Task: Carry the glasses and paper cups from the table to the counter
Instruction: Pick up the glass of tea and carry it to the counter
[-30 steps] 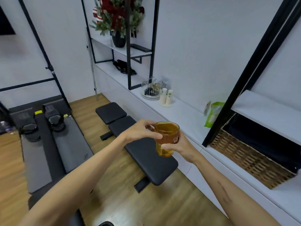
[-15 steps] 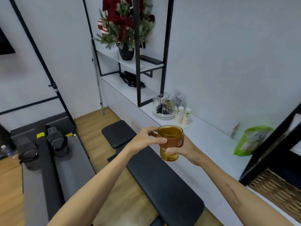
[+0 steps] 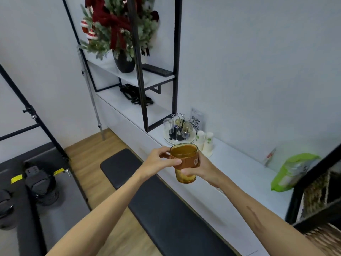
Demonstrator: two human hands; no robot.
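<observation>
Now the white counter [image 3: 238, 163] looks closer than before, and the glass [image 3: 185, 162] is up over its near edge; paper cups [image 3: 204, 143] and clear glasses sit on it by a black rack [image 3: 156, 63]; a black bench [image 3: 162, 206] lies below; the left hand [image 3: 156, 164] and right hand [image 3: 201, 169] both wrap round the glass, arms stretched forward.

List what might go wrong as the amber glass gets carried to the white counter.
1. The amber glass is held in the air by both the left hand and the right hand; a slip would likely drop it on the black bench or the floor.
2. The paper cups and the tray of clear glasses crowd the counter just ahead; setting down close by could knock them over.
</observation>
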